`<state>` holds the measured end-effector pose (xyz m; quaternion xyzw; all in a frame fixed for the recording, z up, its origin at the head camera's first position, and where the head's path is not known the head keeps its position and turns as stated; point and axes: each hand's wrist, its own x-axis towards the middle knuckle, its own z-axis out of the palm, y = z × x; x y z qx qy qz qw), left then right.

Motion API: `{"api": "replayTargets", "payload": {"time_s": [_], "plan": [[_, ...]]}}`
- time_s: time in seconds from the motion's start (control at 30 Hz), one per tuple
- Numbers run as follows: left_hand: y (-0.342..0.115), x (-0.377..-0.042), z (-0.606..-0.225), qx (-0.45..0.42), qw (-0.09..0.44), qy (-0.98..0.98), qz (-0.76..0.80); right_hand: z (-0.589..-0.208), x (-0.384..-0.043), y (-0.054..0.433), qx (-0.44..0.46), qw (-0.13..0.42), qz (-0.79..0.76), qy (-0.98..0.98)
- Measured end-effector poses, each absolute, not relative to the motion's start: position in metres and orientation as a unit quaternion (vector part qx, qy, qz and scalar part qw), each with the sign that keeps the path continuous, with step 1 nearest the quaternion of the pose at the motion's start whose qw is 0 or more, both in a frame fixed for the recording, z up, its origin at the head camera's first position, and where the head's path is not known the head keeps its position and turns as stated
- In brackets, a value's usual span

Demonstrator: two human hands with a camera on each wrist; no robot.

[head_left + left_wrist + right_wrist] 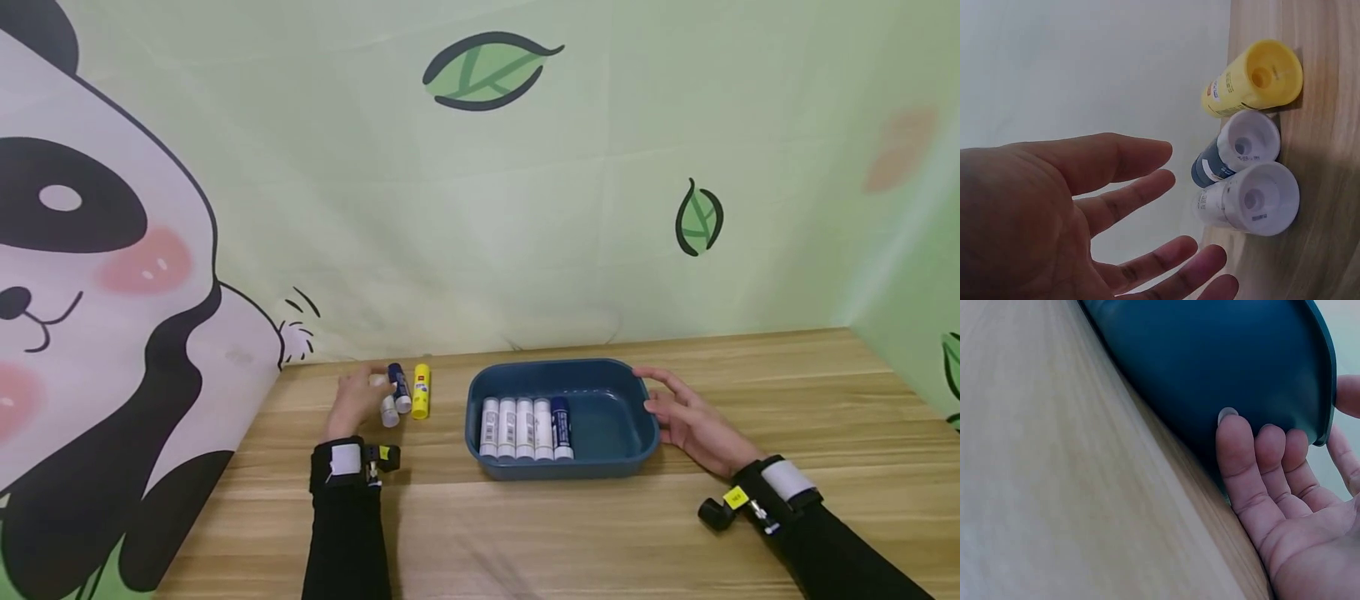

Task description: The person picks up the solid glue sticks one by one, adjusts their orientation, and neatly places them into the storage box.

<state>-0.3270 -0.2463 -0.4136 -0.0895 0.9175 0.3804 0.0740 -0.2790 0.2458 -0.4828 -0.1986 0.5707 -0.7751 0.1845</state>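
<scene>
Beside a group of glue sticks, my left hand (358, 402) has its fingers and thumb apart, with nothing between them in the left wrist view. Nearest its fingertips stands a white glue stick (1266, 200). Close by are a dark blue and white glue stick (400, 387) and a yellow glue stick (422, 392). My right hand (693, 425) holds the right end of a dark blue plastic tub (611, 417), a digit at the rim and several fingertips (1235, 440) against the outer wall. Inside the tub's left half, several white glue sticks (507, 427) and a dark blue one (561, 427) lie side by side.
The wooden table (525, 533) runs back to a pale green cloth backdrop (525, 250) printed with leaves and a large panda (97, 333). Black wrist straps with small cameras (716, 514) sit on both forearms.
</scene>
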Motion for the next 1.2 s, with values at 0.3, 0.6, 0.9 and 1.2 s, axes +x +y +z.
{"api": "replayTargets", "payload": {"time_s": [0.3, 0.6, 0.9, 1.2], "plan": [[-0.249, -0.327, -0.424, -0.084, 0.076, 0.923, 0.368, -0.484, -0.279, 0.246, -0.195, 0.183, -0.775, 0.573], [-0.251, -0.332, -0.431, -0.107, 0.075, 0.924, 0.360, -0.483, -0.279, 0.246, -0.199, 0.184, -0.777, 0.568], [-0.248, -0.326, -0.430, -0.144, 0.076, 0.924, 0.345, -0.483, -0.278, 0.246, -0.200, 0.184, -0.778, 0.566], [-0.245, -0.323, -0.426, -0.146, 0.069, 0.929, 0.334, -0.484, -0.279, 0.247, -0.200, 0.183, -0.778, 0.567]]}}
